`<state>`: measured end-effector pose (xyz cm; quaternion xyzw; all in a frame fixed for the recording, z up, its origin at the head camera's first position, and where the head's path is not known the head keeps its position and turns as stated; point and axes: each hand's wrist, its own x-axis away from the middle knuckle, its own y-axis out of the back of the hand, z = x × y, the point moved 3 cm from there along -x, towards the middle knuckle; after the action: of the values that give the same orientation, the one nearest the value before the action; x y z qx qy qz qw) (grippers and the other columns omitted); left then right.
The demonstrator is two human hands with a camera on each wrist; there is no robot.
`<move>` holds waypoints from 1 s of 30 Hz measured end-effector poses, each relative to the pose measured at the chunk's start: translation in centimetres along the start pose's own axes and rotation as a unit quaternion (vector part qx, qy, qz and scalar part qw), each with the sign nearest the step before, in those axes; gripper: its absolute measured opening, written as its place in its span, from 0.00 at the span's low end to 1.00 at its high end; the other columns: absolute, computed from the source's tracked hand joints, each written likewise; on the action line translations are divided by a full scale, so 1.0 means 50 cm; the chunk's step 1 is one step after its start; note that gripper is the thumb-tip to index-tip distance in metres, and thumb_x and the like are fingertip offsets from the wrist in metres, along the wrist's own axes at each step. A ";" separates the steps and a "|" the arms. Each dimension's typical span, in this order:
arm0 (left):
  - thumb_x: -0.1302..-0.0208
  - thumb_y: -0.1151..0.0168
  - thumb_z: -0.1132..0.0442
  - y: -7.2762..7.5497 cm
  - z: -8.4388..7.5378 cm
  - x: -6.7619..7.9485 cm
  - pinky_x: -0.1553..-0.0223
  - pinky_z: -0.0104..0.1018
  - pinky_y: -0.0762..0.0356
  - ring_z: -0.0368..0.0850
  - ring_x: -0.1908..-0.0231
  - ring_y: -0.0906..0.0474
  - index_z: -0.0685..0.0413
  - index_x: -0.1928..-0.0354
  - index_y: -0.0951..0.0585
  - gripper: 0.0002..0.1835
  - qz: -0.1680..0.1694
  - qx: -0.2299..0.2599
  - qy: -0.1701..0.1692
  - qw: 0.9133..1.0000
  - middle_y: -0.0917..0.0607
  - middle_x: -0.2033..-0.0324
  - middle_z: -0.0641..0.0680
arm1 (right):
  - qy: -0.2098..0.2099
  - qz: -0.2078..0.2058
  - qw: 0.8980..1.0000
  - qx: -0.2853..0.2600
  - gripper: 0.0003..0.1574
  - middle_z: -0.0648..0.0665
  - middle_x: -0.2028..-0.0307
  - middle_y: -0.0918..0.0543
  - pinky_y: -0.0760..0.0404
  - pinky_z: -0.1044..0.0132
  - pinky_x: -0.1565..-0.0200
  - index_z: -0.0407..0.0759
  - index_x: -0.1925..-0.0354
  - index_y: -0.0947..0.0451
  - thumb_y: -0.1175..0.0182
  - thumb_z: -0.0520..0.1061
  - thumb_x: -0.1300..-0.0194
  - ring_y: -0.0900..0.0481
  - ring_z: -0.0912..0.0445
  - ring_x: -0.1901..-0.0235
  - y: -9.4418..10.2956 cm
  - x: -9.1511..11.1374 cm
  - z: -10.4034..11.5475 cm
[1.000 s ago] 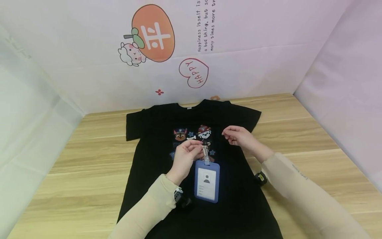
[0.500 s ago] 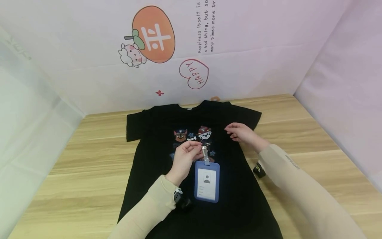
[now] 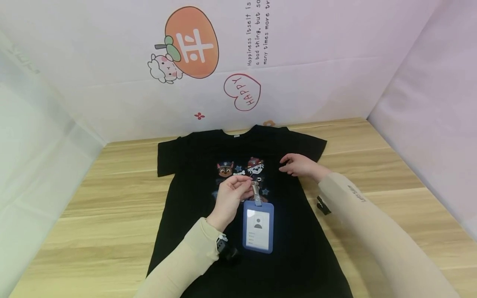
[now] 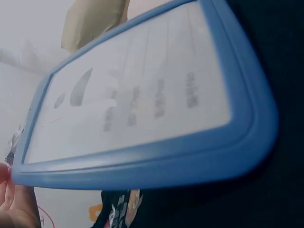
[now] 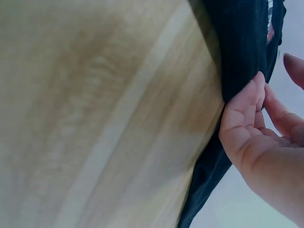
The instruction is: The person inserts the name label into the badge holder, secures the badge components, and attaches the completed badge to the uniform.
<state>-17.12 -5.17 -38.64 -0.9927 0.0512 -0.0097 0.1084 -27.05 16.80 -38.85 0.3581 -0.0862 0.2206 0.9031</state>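
A black T-shirt [image 3: 298,252] with a cartoon dog print [image 3: 255,167] lies spread out, its collar at the far side. Over the print, my left hand [image 3: 232,196] pinches the metal clip [image 3: 255,186] of a blue badge holder [image 3: 258,227] between thumb and fingers. The holder hangs toward me from its short strap, its card facing up; in the left wrist view the badge holder [image 4: 147,104] fills most of the picture. To the right, my right hand [image 3: 299,165] hovers near the shirt's side, thumb and index finger apart. In the right wrist view that hand [image 5: 261,142] holds nothing visible.
Beneath the shirt is a wood-grain table [image 3: 100,207]. A pale printed cloth [image 3: 316,82] stands behind it, with white cloth sides [image 3: 428,103] at left and right. Dark devices sit at both wrists, such as the left wrist device [image 3: 223,245].
My right hand has shifted slightly up, and its thumb and index finger have parted. The left hand keeps its pinch on the clip, and the badge holder hangs almost unchanged.
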 end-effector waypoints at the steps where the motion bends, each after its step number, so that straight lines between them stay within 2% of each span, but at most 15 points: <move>1: 0.34 0.47 0.74 0.000 -0.001 -0.001 0.64 0.27 0.19 0.33 0.71 0.19 0.76 0.56 0.26 0.09 0.001 -0.002 -0.001 1.000 0.15 0.70 0.48 | 0.001 -0.001 1.000 0.012 0.25 0.40 0.61 0.27 0.23 0.66 0.60 0.31 0.42 0.34 0.45 0.44 0.33 0.27 0.54 0.64 0.000 -0.001 0.001; 6: 0.34 0.47 0.72 -0.001 0.001 -0.013 0.60 0.31 0.19 0.35 0.69 0.18 0.74 0.55 0.25 0.10 0.013 -0.023 0.011 1.000 0.14 0.68 0.52 | -0.008 -0.022 0.998 0.063 0.22 0.38 0.61 0.25 0.22 0.66 0.64 0.31 0.46 0.30 0.43 0.41 0.35 0.25 0.54 0.66 -0.003 -0.009 0.005; 11: 0.33 0.47 0.71 -0.006 0.008 -0.037 0.54 0.38 0.20 0.38 0.66 0.18 0.73 0.55 0.24 0.10 0.030 -0.038 0.058 0.997 0.15 0.63 0.58 | -0.009 -0.051 0.992 0.115 0.17 0.34 0.56 0.24 0.23 0.63 0.64 0.32 0.52 0.28 0.41 0.40 0.37 0.24 0.52 0.67 -0.009 -0.018 0.011; 15: 0.32 0.48 0.70 -0.012 0.010 -0.053 0.52 0.39 0.21 0.42 0.62 0.18 0.73 0.53 0.25 0.11 0.047 -0.054 0.090 0.993 0.18 0.58 0.62 | -0.001 -0.070 0.986 0.151 0.11 0.35 0.61 0.22 0.26 0.60 0.63 0.33 0.59 0.26 0.40 0.40 0.38 0.26 0.49 0.67 -0.011 -0.022 0.014; 21: 0.32 0.48 0.70 -0.024 0.010 -0.071 0.49 0.39 0.22 0.45 0.58 0.20 0.74 0.48 0.27 0.14 0.079 -0.073 0.123 0.987 0.20 0.53 0.66 | -0.003 -0.087 0.983 0.160 0.07 0.41 0.71 0.21 0.27 0.61 0.64 0.35 0.69 0.23 0.40 0.40 0.38 0.26 0.51 0.69 -0.013 -0.026 0.016; 30: 0.32 0.47 0.69 -0.043 0.015 -0.108 0.51 0.37 0.22 0.50 0.53 0.19 0.71 0.47 0.26 0.15 0.090 -0.109 0.165 0.976 0.20 0.53 0.64 | 0.008 -0.080 0.987 0.138 0.08 0.45 0.76 0.25 0.32 0.66 0.70 0.36 0.73 0.24 0.45 0.37 0.38 0.29 0.54 0.74 -0.010 -0.022 0.017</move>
<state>-22.26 -2.36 -38.93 -0.9746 0.1585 -0.1579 -0.0097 -27.81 15.51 -38.88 0.4836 -0.0183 0.1600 0.8603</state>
